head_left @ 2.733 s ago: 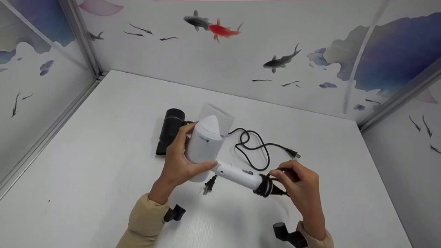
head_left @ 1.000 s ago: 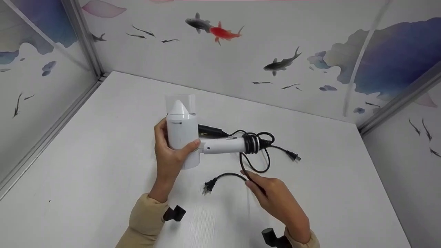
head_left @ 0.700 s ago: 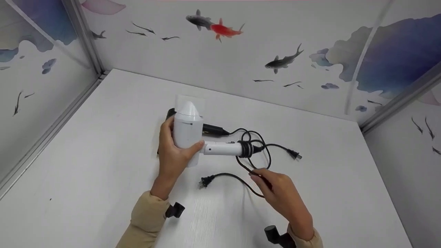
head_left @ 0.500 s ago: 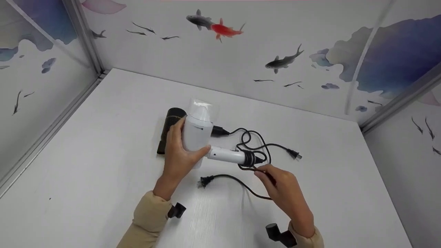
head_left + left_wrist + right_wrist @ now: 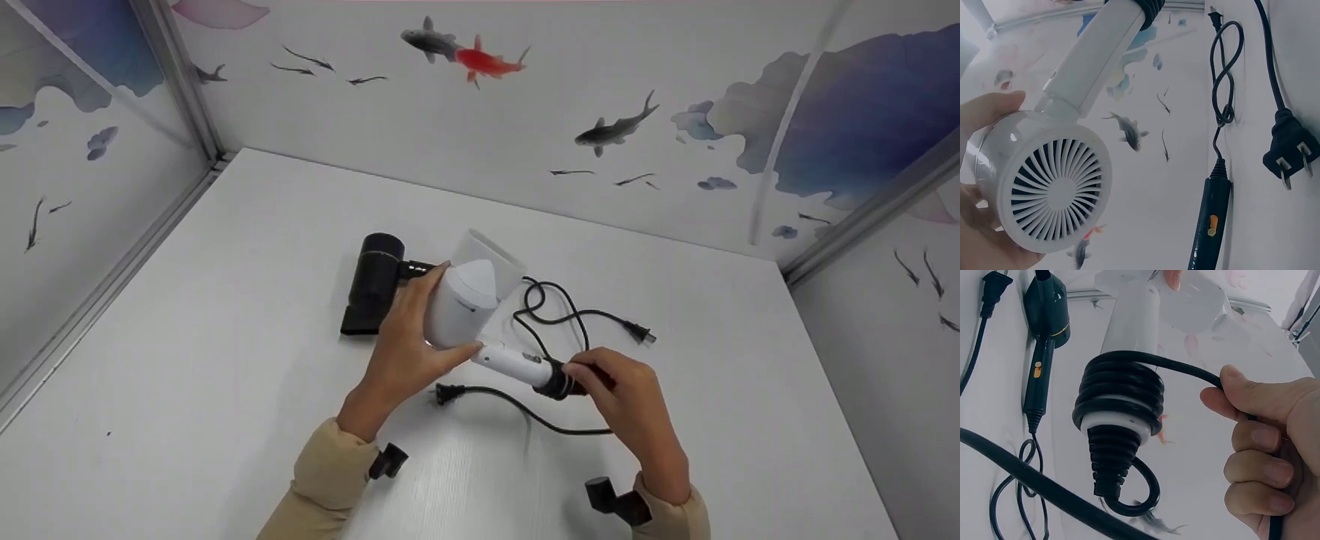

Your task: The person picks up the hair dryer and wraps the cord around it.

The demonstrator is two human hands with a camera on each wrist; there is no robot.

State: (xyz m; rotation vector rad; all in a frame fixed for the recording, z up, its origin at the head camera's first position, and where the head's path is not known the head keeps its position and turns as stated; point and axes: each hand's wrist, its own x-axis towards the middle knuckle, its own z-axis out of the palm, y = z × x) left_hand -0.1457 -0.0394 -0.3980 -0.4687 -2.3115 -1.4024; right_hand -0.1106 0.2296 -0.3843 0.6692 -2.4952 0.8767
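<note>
A white hair dryer (image 5: pixel 459 313) is tilted above the table. My left hand (image 5: pixel 405 349) grips its barrel, with the thumb near the handle joint; the slatted air inlet (image 5: pixel 1061 193) faces the left wrist camera. Black cord (image 5: pixel 1120 385) is coiled in several turns round the handle's lower end. My right hand (image 5: pixel 634 397) pinches the cord just beside the coil, the other fingers curled round its continuation, as the right wrist view shows. From that hand the loose cord runs left to a two-pin plug (image 5: pixel 450 394). A clear nozzle (image 5: pixel 491 262) tops the barrel.
Behind my left hand, a black hair dryer (image 5: pixel 373 285) lies on the white table (image 5: pixel 225 337), its handle partly hidden. Its looped cord (image 5: pixel 555 322) ends in a plug (image 5: pixel 640 333) at the right. Printed fish-pattern panels (image 5: pixel 525 150) enclose the back and sides.
The white dryer's handle has swung from nearly level to slanting down right. My right hand, lower with the cord a second ago, has risen to the handle's end, still pinching the cord.
</note>
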